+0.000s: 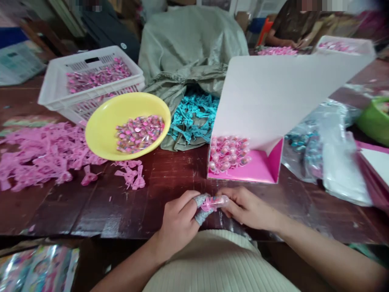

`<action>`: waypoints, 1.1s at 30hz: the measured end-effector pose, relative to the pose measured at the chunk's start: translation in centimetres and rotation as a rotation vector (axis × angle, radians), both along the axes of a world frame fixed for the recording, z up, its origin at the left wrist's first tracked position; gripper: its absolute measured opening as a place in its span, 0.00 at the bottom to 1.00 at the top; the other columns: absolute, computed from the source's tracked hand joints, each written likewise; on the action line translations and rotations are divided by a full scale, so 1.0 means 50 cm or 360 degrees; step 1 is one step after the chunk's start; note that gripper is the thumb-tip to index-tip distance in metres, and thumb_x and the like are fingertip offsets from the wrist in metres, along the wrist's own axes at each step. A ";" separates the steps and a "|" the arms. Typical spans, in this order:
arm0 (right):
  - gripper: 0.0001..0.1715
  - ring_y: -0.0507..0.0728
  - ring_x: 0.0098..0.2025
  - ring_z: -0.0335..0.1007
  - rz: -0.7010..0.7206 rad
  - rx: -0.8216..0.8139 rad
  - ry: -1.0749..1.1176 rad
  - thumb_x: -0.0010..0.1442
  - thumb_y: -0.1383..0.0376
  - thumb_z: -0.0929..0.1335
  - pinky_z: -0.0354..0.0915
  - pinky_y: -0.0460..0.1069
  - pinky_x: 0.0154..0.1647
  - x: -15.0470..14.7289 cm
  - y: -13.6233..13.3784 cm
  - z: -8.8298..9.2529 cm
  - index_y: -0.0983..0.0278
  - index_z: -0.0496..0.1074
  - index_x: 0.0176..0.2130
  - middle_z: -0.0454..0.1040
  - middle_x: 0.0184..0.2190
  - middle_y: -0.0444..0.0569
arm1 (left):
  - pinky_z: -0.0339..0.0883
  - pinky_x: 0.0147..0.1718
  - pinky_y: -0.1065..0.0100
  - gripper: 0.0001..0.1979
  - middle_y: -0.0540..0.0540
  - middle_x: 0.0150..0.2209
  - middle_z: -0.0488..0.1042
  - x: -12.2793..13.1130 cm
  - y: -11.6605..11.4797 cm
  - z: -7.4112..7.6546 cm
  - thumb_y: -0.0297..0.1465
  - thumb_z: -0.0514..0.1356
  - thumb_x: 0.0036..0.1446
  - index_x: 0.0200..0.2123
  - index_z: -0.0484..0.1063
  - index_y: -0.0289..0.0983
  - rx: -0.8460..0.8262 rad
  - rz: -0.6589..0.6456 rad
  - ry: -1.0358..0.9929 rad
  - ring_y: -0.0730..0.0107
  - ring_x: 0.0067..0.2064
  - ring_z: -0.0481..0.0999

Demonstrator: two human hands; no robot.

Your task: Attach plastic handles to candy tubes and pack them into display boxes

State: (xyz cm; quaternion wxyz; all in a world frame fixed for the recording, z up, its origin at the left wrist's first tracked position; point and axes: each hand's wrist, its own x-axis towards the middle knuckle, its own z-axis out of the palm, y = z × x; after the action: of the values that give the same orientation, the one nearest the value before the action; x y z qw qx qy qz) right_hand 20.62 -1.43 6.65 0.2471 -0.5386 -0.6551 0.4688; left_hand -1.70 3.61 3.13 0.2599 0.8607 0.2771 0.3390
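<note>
Yellow plastic bowl [101,134], white crate [53,91] behind, grey-green woven sack [188,40] beyond.

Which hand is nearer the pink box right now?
Right. The right hand is just in front of the pink box, not touching it. The left hand is farther off, in front of the box and to its left.

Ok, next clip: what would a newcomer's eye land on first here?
The yellow bowl of small pink wrapped pieces stands out left of centre, beside a heap of pink plastic scraps on the left. To the right rises a white-and-pink display box. At the bottom, the left hand and right hand pinch a small pink piece.
</note>
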 end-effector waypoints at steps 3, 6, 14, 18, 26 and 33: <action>0.23 0.49 0.26 0.65 -0.0156 -0.0190 0.0105 0.72 0.50 0.61 0.62 0.45 0.28 0.020 -0.023 -0.005 0.64 0.73 0.39 0.73 0.27 0.44 | 0.71 0.40 0.71 0.10 0.45 0.43 0.77 0.005 0.006 -0.006 0.22 0.62 0.61 0.45 0.75 0.37 -0.0035 -0.0047 0.0017 0.69 0.41 0.79; 0.32 0.50 0.30 0.68 -0.0329 -0.0033 0.0129 0.65 0.51 0.70 0.67 0.47 0.29 0.055 -0.054 -0.004 0.61 0.63 0.62 0.76 0.47 0.51 | 0.71 0.41 0.72 0.07 0.47 0.40 0.76 0.020 0.019 0.003 0.24 0.62 0.62 0.44 0.75 0.38 -0.0285 -0.0028 -0.0058 0.70 0.41 0.78; 0.23 0.53 0.35 0.72 -0.0582 0.0081 0.0337 0.64 0.55 0.72 0.71 0.47 0.34 0.070 -0.105 -0.034 0.60 0.67 0.55 0.76 0.42 0.49 | 0.71 0.39 0.71 0.04 0.46 0.39 0.75 0.099 0.014 0.003 0.26 0.63 0.62 0.42 0.75 0.37 -0.0547 -0.0259 -0.0109 0.70 0.39 0.76; 0.15 0.52 0.29 0.68 -0.0701 0.0123 0.0085 0.69 0.54 0.67 0.66 0.46 0.30 0.080 -0.114 -0.051 0.63 0.71 0.37 0.72 0.27 0.44 | 0.72 0.37 0.70 0.06 0.44 0.41 0.77 0.129 0.007 -0.002 0.27 0.63 0.62 0.43 0.76 0.37 -0.0388 -0.0267 0.0014 0.68 0.40 0.78; 0.17 0.54 0.46 0.79 -0.0509 0.0472 0.0173 0.65 0.60 0.71 0.73 0.46 0.47 0.129 -0.096 -0.030 0.55 0.72 0.54 0.80 0.47 0.45 | 0.75 0.45 0.65 0.20 0.44 0.44 0.76 0.132 0.004 -0.024 0.37 0.70 0.57 0.51 0.73 0.39 -0.0405 -0.0188 0.0076 0.64 0.44 0.79; 0.12 0.57 0.39 0.79 -0.0446 0.0793 -0.0879 0.70 0.57 0.66 0.70 0.49 0.37 0.241 -0.041 -0.010 0.60 0.76 0.47 0.81 0.45 0.48 | 0.39 0.73 0.52 0.32 0.44 0.75 0.47 0.166 0.090 -0.092 0.51 0.43 0.71 0.73 0.48 0.47 -0.0822 0.0174 -0.0705 0.59 0.76 0.44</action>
State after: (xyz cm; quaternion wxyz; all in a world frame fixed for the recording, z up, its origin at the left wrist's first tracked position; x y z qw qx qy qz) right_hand 32.69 -3.48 6.16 0.2464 -0.6520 -0.7108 0.0948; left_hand 6.62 8.11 -1.46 0.5044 0.6558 0.3364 0.4499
